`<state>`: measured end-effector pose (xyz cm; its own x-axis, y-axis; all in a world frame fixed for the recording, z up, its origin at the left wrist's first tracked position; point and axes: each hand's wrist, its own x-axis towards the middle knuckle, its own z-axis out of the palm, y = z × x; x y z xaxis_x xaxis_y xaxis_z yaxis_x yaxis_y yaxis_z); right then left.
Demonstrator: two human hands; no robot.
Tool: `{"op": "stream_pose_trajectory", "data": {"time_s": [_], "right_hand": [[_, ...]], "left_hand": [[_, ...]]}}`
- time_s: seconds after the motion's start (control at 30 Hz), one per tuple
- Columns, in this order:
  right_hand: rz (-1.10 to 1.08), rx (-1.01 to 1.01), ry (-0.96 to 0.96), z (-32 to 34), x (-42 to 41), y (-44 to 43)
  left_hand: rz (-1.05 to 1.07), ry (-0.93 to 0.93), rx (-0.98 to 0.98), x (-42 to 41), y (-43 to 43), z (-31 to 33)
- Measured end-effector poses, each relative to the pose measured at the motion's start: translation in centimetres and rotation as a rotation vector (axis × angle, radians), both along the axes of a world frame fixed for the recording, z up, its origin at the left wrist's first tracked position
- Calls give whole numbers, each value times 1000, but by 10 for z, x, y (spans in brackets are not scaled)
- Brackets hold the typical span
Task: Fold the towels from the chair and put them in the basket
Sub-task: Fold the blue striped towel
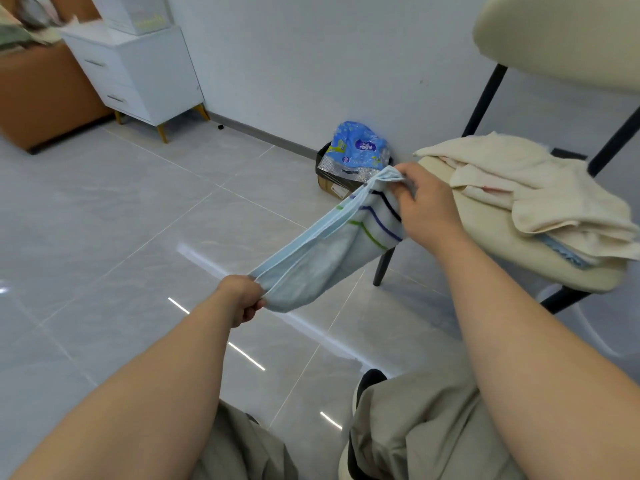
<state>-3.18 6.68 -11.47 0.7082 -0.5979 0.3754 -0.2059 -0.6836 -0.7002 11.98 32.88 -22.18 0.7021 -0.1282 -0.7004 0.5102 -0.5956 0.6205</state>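
A light blue towel (322, 251) with green, blue and dark stripes hangs stretched in the air between my hands, folded lengthwise. My left hand (242, 297) grips its near end in a fist. My right hand (424, 206) pinches its far, striped end beside the chair. The cream chair (502, 244) stands at the right, and on its seat lies a pile of cream towels (533, 181) with a blue one (564, 252) peeking out underneath. No basket shows in the head view.
A cardboard box (334, 185) holding a blue plastic package (360, 147) sits on the floor by the wall, behind the towel. A white drawer cabinet (138, 74) and a brown bed frame (45, 98) stand at the far left. Grey floor tiles (121, 220) spread below.
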Motion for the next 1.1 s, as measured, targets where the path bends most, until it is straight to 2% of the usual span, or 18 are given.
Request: {"op": "stream_pose_trajectory", "data": {"time_s": [0.1, 0.2, 0.27, 0.33, 0.5, 0.77, 0.9, 1.1], "right_hand": [[-11, -15, 19, -2, 0, 0], [-23, -34, 32, -4, 0, -2], [-28, -24, 38, -6, 0, -3], [-33, -17, 39, -8, -1, -5], [-76, 11, 63, -12, -2, -10], [-107, 43, 78, -12, -7, -17], [-88, 15, 89, -9, -7, -13], [-125, 5, 132, -14, -10, -20]], "left_hand": [[-49, 25, 32, -3, 4, 6], [-85, 151, -25, -2, 8, 14], [-112, 145, -46, 2, 10, 12], [-179, 53, 1, 2, 12, 10], [-512, -289, 229, -3, 13, 8], [-689, -404, 413, 2, 17, 19], [-861, -554, 509, -8, 18, 15], [-754, -658, 511, -6, 23, 21]]}}
